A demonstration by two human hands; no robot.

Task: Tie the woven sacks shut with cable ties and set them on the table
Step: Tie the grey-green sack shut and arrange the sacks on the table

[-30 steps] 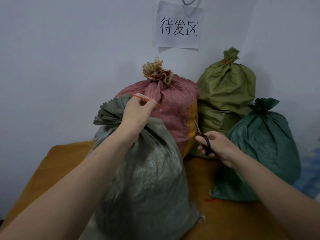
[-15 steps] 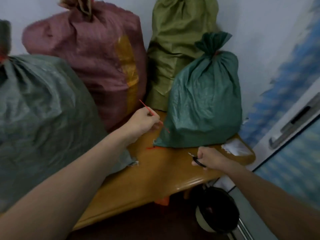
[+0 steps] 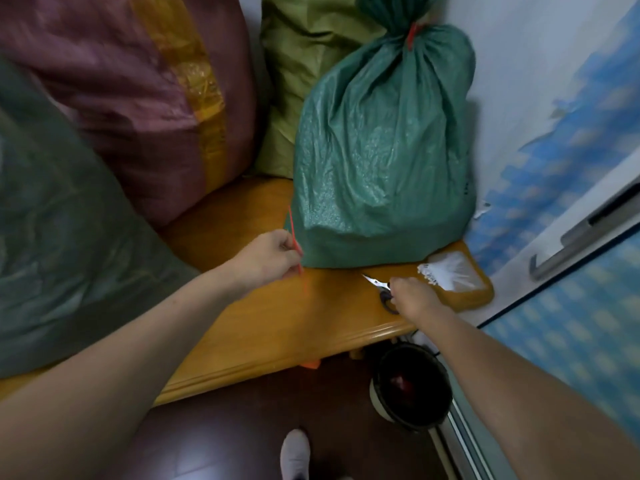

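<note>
Several woven sacks stand on the wooden table [image 3: 284, 320]: a grey-green sack [image 3: 65, 230] at the left, a dark red sack [image 3: 138, 91] behind it, an olive sack [image 3: 304, 57] at the back, and a teal sack [image 3: 384, 143] tied at its neck with a red cable tie [image 3: 412, 36]. My left hand [image 3: 270, 261] pinches a thin red cable-tie strip [image 3: 295, 233] just in front of the teal sack. My right hand [image 3: 412, 299] grips small scissors [image 3: 377, 284] low over the table's right end, blades pointing left.
A clear bag of white cable ties [image 3: 450, 271] lies on the table's right corner. Below the table edge stands a dark bin [image 3: 412, 386] on the dark floor. A shoe [image 3: 294, 455] shows at the bottom. A blue-patterned wall and a metal handle [image 3: 585, 233] are on the right.
The view swung down and right, away from the grey-green sack's neck. Both hands came down toward the table's right end, the left still holding the red strip, the right the scissors.
</note>
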